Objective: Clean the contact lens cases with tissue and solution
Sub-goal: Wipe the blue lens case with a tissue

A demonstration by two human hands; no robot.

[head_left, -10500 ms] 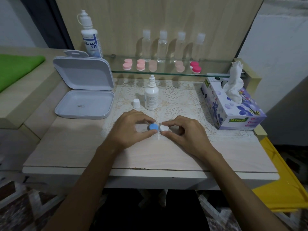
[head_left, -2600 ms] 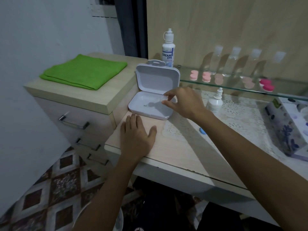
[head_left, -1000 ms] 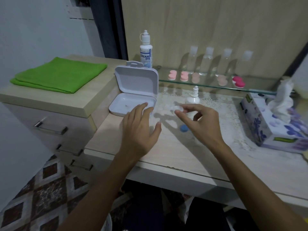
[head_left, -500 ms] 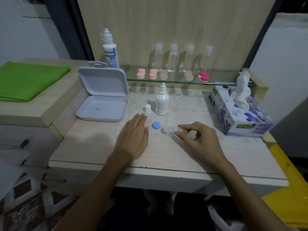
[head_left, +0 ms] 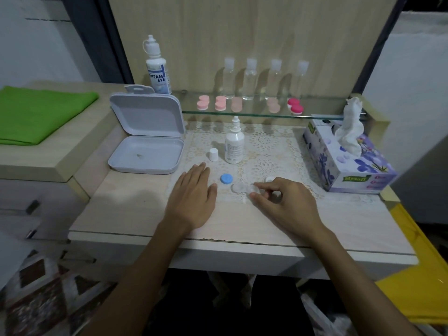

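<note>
- Left hand [head_left: 192, 197] lay flat, palm down, on the table [head_left: 126, 209] at mid-frame, fingers straight and close together, aimed up the frame and gripping nothing.
- Right hand [head_left: 284, 202] sat lower right of center, thumb and forefinger pinching the right cup of the clear lens case [head_left: 244, 188], other fingers curled in.
- That case sat on the lace mat [head_left: 271, 146], long axis pretty much left-right across the frame.
- Blue cap [head_left: 226, 178] sat just upper-left of it; a white cap [head_left: 269, 179] peeked above the right hand.

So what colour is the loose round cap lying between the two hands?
Blue; the cap shows plainly in the head view.
</note>
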